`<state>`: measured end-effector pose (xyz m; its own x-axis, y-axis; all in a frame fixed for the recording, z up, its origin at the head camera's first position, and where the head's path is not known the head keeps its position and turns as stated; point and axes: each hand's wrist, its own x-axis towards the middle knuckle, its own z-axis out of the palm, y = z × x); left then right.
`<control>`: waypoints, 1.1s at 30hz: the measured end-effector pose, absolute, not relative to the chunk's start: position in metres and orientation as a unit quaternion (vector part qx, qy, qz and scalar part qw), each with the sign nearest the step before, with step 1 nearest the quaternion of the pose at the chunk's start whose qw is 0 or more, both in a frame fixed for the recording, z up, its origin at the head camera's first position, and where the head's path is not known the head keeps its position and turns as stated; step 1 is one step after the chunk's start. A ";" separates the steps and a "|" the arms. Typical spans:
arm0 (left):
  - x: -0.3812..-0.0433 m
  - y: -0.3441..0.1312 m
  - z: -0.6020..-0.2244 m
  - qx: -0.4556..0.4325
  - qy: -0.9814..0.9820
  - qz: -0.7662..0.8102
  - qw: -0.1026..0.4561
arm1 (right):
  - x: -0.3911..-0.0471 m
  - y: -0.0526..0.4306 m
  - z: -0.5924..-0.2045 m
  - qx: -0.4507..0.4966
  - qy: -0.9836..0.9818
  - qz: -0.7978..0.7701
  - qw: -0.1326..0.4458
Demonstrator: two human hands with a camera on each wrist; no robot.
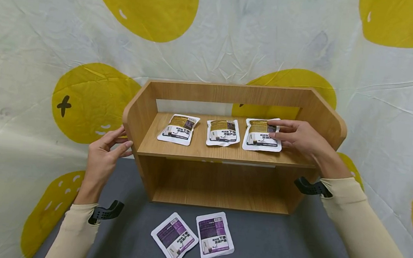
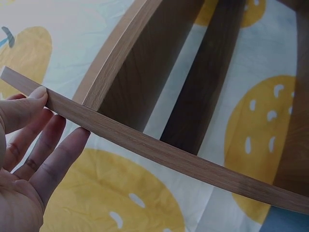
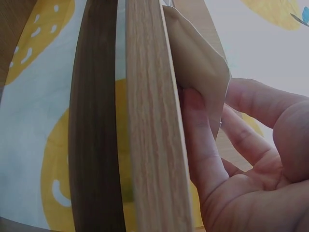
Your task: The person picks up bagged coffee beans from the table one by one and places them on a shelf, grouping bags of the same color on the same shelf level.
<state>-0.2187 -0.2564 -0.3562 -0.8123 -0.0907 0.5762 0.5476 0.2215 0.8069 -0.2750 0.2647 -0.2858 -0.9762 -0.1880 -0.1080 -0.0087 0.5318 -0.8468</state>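
My right hand (image 1: 304, 139) pinches the right edge of a white food pouch (image 1: 257, 141) with a gold and white label, at the right of the wooden shelf's upper board (image 1: 197, 151). In the right wrist view, the thumb lies on the pale back of the pouch (image 3: 200, 58), fingers on the other side. Two similar pouches, one on the left (image 1: 178, 129) and one in the middle (image 1: 223, 133), lie on the same board. My left hand (image 1: 102, 158) touches the shelf's left side panel (image 2: 140, 145) with its thumb and fingertips, fingers fairly straight.
Two white pouches with purple labels, a tilted one (image 1: 174, 239) and another (image 1: 215, 235), lie on the grey table (image 1: 262, 250) before the shelf. The lower board (image 1: 218, 198) is below. A pale cloth with yellow shapes (image 1: 213, 63) hangs behind.
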 end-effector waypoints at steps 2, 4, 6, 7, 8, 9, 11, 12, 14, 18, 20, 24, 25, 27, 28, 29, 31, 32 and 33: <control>-0.219 -0.257 -0.356 -0.158 -0.733 -0.607 0.264 | -0.276 0.265 -0.286 -0.057 0.865 -0.488 0.096; -0.219 -0.257 -0.356 -0.160 -0.731 -0.608 0.264 | -0.278 0.265 -0.287 -0.057 0.862 -0.494 0.099; -0.219 -0.257 -0.356 -0.161 -0.729 -0.611 0.264 | -0.280 0.265 -0.288 -0.055 0.861 -0.495 0.101; -0.219 -0.257 -0.356 -0.162 -0.729 -0.611 0.264 | -0.280 0.265 -0.288 -0.053 0.861 -0.495 0.102; -0.219 -0.257 -0.356 -0.162 -0.729 -0.611 0.264 | -0.281 0.265 -0.288 -0.051 0.862 -0.493 0.103; -0.219 -0.257 -0.356 -0.162 -0.729 -0.611 0.263 | -0.281 0.265 -0.288 -0.050 0.864 -0.490 0.103; -0.219 -0.257 -0.356 -0.163 -0.729 -0.611 0.263 | -0.282 0.265 -0.288 -0.047 0.866 -0.487 0.106; -0.219 -0.257 -0.356 -0.163 -0.729 -0.611 0.264 | -0.282 0.265 -0.288 -0.046 0.866 -0.486 0.107; -0.219 -0.257 -0.356 -0.163 -0.730 -0.609 0.264 | -0.282 0.265 -0.288 -0.044 0.865 -0.487 0.110; -0.219 -0.258 -0.357 -0.163 -0.730 -0.609 0.264 | -0.281 0.264 -0.287 -0.042 0.864 -0.489 0.113; -0.219 -0.258 -0.357 -0.163 -0.732 -0.607 0.264 | -0.280 0.264 -0.287 -0.044 0.865 -0.486 0.113; -0.218 -0.258 -0.357 -0.164 -0.734 -0.604 0.264 | -0.278 0.265 -0.286 -0.051 0.869 -0.480 0.111; -0.218 -0.257 -0.357 -0.164 -0.734 -0.603 0.264 | -0.278 0.265 -0.286 -0.053 0.869 -0.479 0.110; -0.219 -0.257 -0.357 -0.165 -0.734 -0.603 0.265 | -0.277 0.265 -0.285 -0.054 0.870 -0.479 0.109; -0.219 -0.257 -0.357 -0.165 -0.734 -0.604 0.264 | -0.277 0.265 -0.285 -0.055 0.869 -0.479 0.110; -0.219 -0.257 -0.357 -0.165 -0.734 -0.604 0.264 | -0.277 0.265 -0.285 -0.056 0.868 -0.480 0.112; -0.219 -0.257 -0.357 -0.164 -0.733 -0.605 0.264 | -0.277 0.265 -0.285 -0.057 0.869 -0.479 0.109; -0.219 -0.257 -0.357 -0.164 -0.733 -0.605 0.264 | -0.277 0.265 -0.285 -0.058 0.868 -0.481 0.107; -0.219 -0.257 -0.357 -0.164 -0.733 -0.605 0.264 | -0.277 0.265 -0.285 -0.060 0.869 -0.480 0.104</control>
<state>-0.2190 -0.2571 -0.3567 -0.8072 -0.0786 0.5850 0.5593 0.2150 0.8006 -0.2768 0.2654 -0.2852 -0.9713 -0.2040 -0.1225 -0.0048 0.5316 -0.8470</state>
